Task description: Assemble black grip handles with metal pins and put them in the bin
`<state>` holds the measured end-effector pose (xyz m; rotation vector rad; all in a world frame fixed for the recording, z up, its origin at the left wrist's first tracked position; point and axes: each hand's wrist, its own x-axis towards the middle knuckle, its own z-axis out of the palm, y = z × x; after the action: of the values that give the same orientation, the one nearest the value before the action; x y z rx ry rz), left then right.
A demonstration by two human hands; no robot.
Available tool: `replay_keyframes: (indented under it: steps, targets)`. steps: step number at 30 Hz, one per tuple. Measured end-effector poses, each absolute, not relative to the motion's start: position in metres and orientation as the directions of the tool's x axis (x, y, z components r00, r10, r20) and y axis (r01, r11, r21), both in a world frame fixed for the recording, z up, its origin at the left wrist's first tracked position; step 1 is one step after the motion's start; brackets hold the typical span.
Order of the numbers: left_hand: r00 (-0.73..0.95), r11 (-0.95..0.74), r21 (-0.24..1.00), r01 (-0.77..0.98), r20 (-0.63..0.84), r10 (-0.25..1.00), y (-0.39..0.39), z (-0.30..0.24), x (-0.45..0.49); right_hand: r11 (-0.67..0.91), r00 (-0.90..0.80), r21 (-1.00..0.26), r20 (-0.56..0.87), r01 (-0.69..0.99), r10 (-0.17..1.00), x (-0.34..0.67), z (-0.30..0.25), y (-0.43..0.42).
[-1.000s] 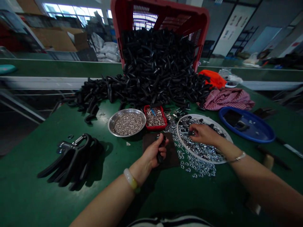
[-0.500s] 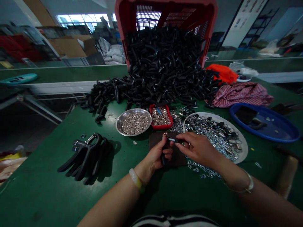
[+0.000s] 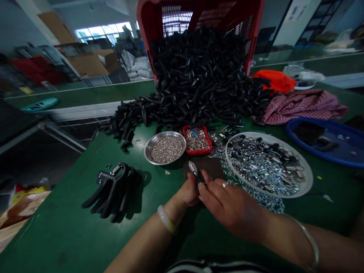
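My left hand point(image 3: 187, 191) grips a black rubber part with a ribbed silver metal end point(image 3: 193, 169), just above a dark brown pad point(image 3: 209, 167). My right hand point(image 3: 230, 204) presses against the left, and its fingertips pinch the same part. Its lower portion is hidden by my fingers. To the right, a white plate point(image 3: 308, 178) holds many steel washers and small black-and-silver pieces. More washers lie spilled on the green table point(image 3: 57, 227) beside the plate, close to my right hand.
A heap of black rubber parts point(image 3: 199, 76) spills from a tipped red crate point(image 3: 199, 15). A steel bowl point(image 3: 165, 135) and red tray point(image 3: 197, 141) hold small metal pieces. Black assembled handles point(image 3: 113, 189) lie left; a blue tray point(image 3: 313, 160) and checked cloth point(image 3: 304, 108) lie right.
My right hand has moved left from above the plate and now meets my left hand on the black part. The view has swung, so the table contents sit further right.
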<state>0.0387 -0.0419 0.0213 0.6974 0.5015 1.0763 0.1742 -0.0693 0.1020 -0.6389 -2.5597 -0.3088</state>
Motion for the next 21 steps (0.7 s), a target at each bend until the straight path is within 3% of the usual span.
replay_keyframes:
  steps: [3, 5, 7, 9, 12, 15, 17, 18, 21]
  targets:
    - [0.316, 0.278, 0.774, -0.569, -0.106, 0.943, -0.041, 0.022, 0.041, 0.834, -0.68, -0.015, 0.57, 0.552, 0.461, 0.177, 0.088, -0.056]
    - [0.291, 0.314, 0.764, -0.564, -0.172, 0.941, -0.039, 0.022, 0.044, 0.759, -0.543, -0.186, 0.595, 0.624, 0.592, 0.179, 0.075, -0.046]
    - [0.281, 0.353, 0.731, -0.584, -0.227, 0.933, -0.038, 0.023, 0.046, 0.655, -0.42, -0.355, 0.547, 0.667, 0.724, 0.181, 0.063, -0.036]
    - [0.269, 0.39, 0.71, -0.586, -0.283, 0.92, -0.037, 0.025, 0.048, 0.589, -0.385, -0.43, 0.473, 0.684, 0.792, 0.183, 0.057, -0.029]
    - [0.231, 0.418, 0.742, -0.524, -0.349, 0.908, -0.036, 0.027, 0.048, 0.513, -0.41, -0.496, 0.31, 0.7, 0.858, 0.185, 0.055, -0.021]
    - [0.161, 0.362, 0.811, -0.459, -0.325, 0.932, -0.035, 0.03, 0.048, 0.286, -0.423, -0.662, -0.052, 0.693, 0.905, 0.188, 0.058, -0.012]
    - [0.139, 0.364, 0.801, -0.475, -0.34, 0.93, -0.035, 0.032, 0.049, 0.209, -0.429, -0.668, -0.181, 0.714, 0.885, 0.189, 0.059, -0.008]
    - [0.139, 0.385, 0.774, -0.503, -0.367, 0.92, -0.034, 0.032, 0.049, 0.246, -0.422, -0.624, -0.148, 0.742, 0.894, 0.189, 0.059, -0.007]
    - [0.144, 0.431, 0.693, -0.578, -0.432, 0.89, -0.035, 0.033, 0.052, 0.42, -0.4, -0.387, 0.134, 0.821, 0.907, 0.189, 0.055, -0.007]
